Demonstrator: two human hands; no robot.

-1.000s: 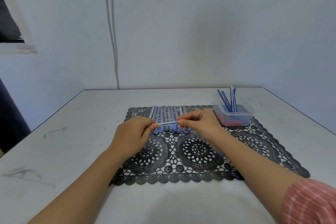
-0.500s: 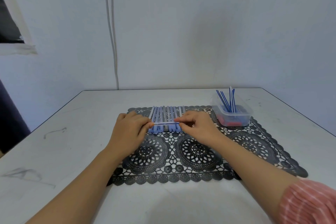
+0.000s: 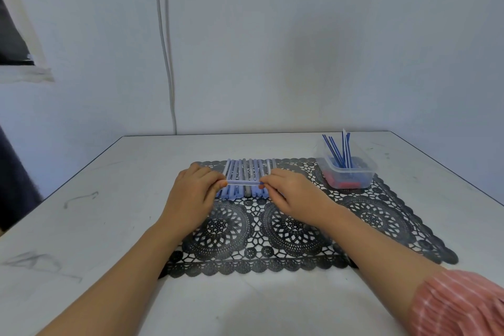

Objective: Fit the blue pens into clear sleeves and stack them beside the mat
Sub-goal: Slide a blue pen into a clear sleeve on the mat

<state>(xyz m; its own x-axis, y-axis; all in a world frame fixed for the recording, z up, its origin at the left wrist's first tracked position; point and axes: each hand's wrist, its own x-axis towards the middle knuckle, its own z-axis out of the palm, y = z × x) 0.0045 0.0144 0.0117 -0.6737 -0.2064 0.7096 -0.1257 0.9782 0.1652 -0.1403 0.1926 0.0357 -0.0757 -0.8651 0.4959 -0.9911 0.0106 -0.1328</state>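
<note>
Head view: your left hand (image 3: 196, 195) and right hand (image 3: 296, 196) each keep a pinch grip, fingers closed on one end of a slim blue pen in a clear plastic sleeve (image 3: 242, 182). The pen is held level and crosswise over the row of sleeved blue pens (image 3: 245, 169) on the black lace mat (image 3: 300, 232).

Change over the last second: both hands have sunk and moved away from you, toward the row. Contact between pen and row: cannot tell.

Reading: sleeving of this pen looks finished and placement is under way. The row lies on the mat, not beside it on the white desk (image 3: 109, 226). Thin bare blue pens (image 3: 335, 153) stand in the clear plastic tub (image 3: 365, 173) at far right, so more remain.
</note>
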